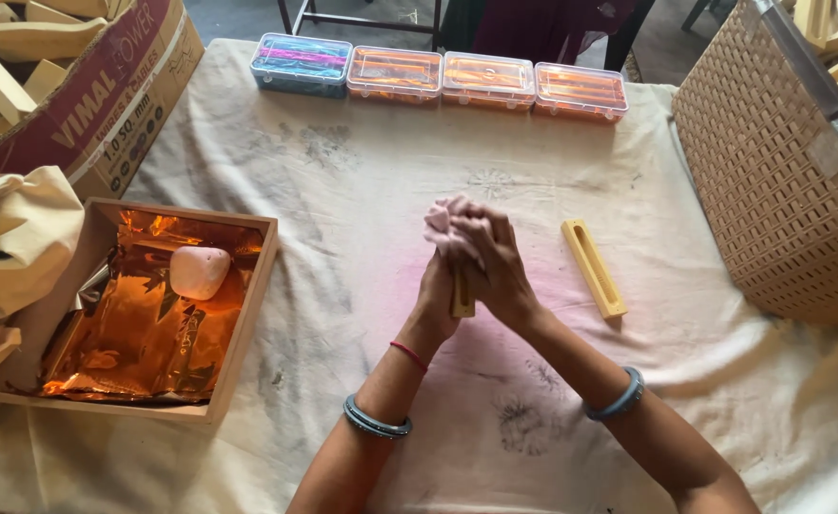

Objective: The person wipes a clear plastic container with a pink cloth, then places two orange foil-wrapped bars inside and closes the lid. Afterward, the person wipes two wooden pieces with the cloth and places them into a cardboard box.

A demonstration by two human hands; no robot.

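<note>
My left hand and my right hand are pressed together over the middle of the cloth-covered table. Between the palms stands a narrow yellow mould piece, with pale pink dough showing at the fingertips above it. A second long yellow mould piece with a slot lies flat on the cloth just right of my hands. At the left, a wooden tray lined with shiny orange foil holds a pale pink lump of dough.
Several clear plastic boxes line the far edge, one blue and the others orange. A woven basket stands at the right. A cardboard box of cream wooden pieces and a crumpled cloth bag sit at the left.
</note>
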